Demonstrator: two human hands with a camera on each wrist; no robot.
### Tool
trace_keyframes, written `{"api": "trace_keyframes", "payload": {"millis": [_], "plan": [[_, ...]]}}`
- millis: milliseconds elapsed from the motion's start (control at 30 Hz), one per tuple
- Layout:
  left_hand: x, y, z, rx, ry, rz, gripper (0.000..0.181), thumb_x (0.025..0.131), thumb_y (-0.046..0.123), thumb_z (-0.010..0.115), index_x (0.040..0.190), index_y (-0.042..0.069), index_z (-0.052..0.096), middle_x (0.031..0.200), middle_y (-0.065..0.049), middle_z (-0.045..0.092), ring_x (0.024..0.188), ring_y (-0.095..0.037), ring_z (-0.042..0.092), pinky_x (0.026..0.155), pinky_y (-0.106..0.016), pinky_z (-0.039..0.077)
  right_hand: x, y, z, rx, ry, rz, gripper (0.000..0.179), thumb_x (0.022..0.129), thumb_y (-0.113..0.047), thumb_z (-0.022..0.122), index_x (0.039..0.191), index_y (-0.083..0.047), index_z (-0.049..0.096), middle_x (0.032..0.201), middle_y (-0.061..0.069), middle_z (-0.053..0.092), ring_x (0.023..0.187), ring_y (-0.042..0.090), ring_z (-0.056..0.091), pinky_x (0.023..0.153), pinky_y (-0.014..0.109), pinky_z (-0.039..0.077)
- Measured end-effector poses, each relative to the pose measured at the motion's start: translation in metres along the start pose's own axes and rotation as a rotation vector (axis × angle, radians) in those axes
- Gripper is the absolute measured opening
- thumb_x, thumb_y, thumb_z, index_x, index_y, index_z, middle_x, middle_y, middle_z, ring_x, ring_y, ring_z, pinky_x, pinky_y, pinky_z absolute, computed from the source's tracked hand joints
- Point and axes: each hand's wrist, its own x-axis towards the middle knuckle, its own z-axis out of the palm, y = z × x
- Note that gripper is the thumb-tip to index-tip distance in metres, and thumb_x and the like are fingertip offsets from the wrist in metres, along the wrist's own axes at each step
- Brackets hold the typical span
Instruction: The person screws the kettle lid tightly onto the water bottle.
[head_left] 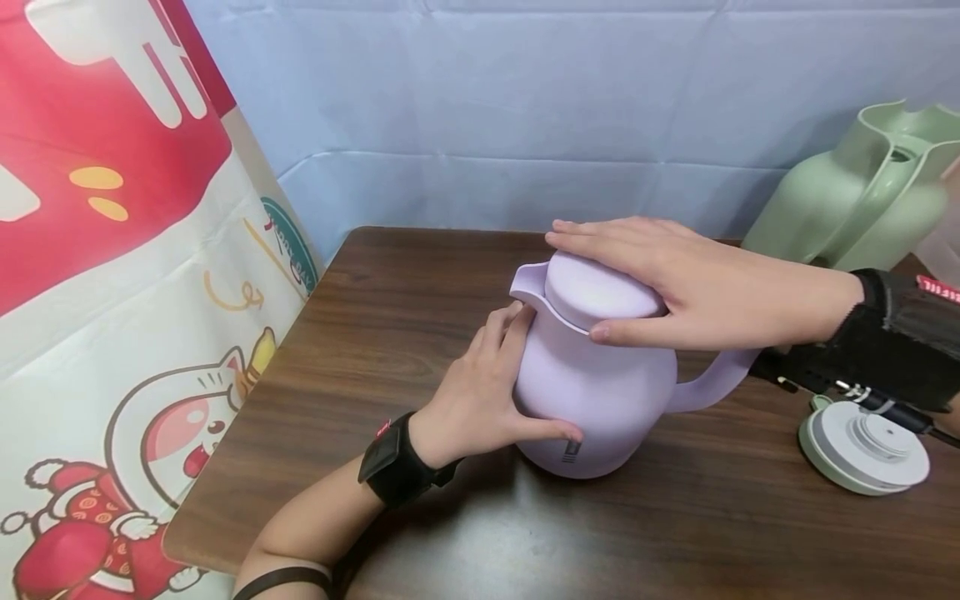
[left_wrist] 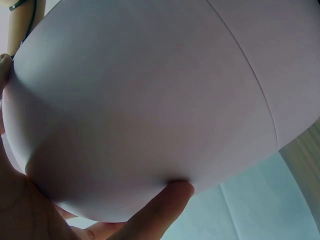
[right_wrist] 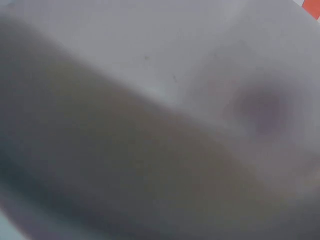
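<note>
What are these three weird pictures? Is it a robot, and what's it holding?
No robot here, just a person! The big picture comes from a camera worn on the head, looking down. Two more cameras sit on the wrists: the left one sees the purple jug very close up, and the right one is too blurry to tell much.

The left hand holds the jug's round side, while the right hand rests on its lid. On the brown table, a round white-and-green piece lies to the right, with a green jug farther back.
</note>
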Motion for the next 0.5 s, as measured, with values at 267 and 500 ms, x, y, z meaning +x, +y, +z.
{"api": "trace_keyframes", "payload": {"millis": [267,500], "plan": [[0.002,0.000,0.001,-0.021,-0.018,-0.013,0.125,0.057,0.073,0.074,0.151,0.022,0.011,0.139,-0.005,0.030,0.120,-0.017,0.040,0.071,-0.035,0.053,-0.007,0.008,-0.003,-0.052,-0.008,0.032,0.076,0.087,-0.045,0.065,0.150,-0.031,0.026,0.153,-0.004,0.026,0.138,0.022,0.026,0.112,0.050,0.002],[0.003,0.000,0.002,-0.031,-0.025,-0.008,0.123,0.057,0.072,0.074,0.151,0.021,0.012,0.140,-0.004,0.029,0.117,-0.017,0.041,0.071,-0.035,0.053,-0.014,0.012,0.000,-0.156,0.081,0.012,0.075,0.084,-0.046,0.067,0.148,-0.026,0.032,0.148,0.006,0.032,0.141,0.029,0.016,0.107,0.059,-0.008]]}}
